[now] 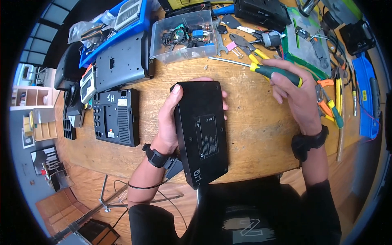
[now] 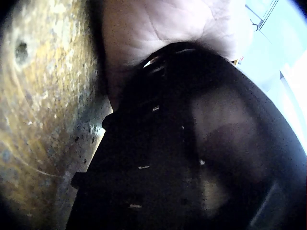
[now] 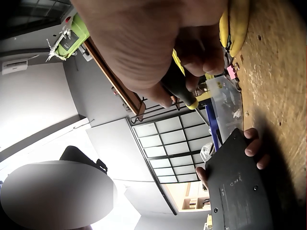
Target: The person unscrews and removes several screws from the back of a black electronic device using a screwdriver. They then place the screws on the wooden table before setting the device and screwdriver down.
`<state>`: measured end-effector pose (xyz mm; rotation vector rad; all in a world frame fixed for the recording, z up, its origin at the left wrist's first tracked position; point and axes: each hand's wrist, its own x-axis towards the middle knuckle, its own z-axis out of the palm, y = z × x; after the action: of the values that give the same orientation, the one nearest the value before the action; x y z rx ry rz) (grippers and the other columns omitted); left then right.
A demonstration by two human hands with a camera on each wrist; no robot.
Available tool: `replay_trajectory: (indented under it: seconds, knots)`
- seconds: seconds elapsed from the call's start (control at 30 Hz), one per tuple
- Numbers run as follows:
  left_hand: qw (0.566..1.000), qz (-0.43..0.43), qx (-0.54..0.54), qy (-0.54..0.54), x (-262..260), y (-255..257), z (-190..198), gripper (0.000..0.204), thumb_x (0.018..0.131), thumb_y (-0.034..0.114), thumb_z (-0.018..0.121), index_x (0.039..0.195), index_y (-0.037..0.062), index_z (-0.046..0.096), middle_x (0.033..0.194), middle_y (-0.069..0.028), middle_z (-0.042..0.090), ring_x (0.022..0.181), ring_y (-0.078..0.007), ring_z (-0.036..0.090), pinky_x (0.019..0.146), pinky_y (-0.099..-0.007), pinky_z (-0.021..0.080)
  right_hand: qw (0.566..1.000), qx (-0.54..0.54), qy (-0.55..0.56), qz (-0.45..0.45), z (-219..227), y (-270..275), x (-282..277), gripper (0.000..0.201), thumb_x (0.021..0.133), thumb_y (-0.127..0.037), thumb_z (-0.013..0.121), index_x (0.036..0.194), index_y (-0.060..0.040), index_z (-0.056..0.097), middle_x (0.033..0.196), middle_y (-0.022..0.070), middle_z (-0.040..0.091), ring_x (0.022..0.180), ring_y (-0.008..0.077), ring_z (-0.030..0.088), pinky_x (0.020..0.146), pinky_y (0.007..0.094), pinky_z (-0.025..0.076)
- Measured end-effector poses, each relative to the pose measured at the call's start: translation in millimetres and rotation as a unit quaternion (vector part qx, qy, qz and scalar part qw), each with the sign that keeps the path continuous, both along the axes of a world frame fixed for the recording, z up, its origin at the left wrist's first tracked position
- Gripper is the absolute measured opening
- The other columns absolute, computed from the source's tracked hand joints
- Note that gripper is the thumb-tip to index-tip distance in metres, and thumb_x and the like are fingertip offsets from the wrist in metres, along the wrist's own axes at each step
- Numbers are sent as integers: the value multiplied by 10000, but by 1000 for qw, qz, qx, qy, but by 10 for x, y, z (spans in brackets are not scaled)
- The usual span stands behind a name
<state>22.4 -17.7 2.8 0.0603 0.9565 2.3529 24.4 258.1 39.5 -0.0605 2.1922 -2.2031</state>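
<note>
A flat black box (image 1: pixel 204 130) with a printed label and small screws on its face is gripped by the left hand (image 1: pixel 167 118), thumb on the near edge and fingertips showing round the far side. To the right, above the wood, the right hand (image 1: pixel 296 90) holds a green and yellow screwdriver (image 1: pixel 275 74), its shaft pointing left. The right wrist view shows the screwdriver handle (image 3: pixel 177 86) between thumb and fingers, apart from the box (image 3: pixel 240 187). In the left wrist view the dark box (image 2: pixel 144 158) lies against the palm (image 2: pixel 168 24).
A second black device (image 1: pixel 116 118) lies on the wooden table (image 1: pixel 253 151) at left, below a larger black panel (image 1: pixel 122 61). A clear bin of parts (image 1: pixel 183 55) stands at the back. Pliers (image 1: pixel 245 45), a wrench and a green mat (image 1: pixel 302 53) are at the back right.
</note>
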Motion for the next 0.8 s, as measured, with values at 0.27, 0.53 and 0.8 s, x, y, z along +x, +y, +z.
replay_trajectory:
  seconds: [0.27,0.53,0.8]
  knots:
    - [999,1,-42,-4,23,-63,40,825,1018,675,363,1462,-13,459,1311,-301,601,1104,-374,674,919,-492,590,999,10,-13,35,4,37,13,266,982,-182,708,1161,4,770,733,11,639,538,39,473,499,212,346]
    - [1000,0,-31,-4,28,-66,19,833,1018,672,346,1454,-26,470,1292,-301,609,1089,-372,683,913,-489,592,1000,-15,-1,-15,-33,78,52,277,992,-209,657,1061,32,775,649,46,622,457,36,436,427,204,300]
    - [998,4,-59,7,52,-49,35,834,1010,677,364,1450,-23,470,1278,-313,613,1074,-386,695,902,-500,601,1000,3,5,-27,-44,69,63,275,991,-200,647,1023,41,774,642,50,619,454,27,438,425,196,288]
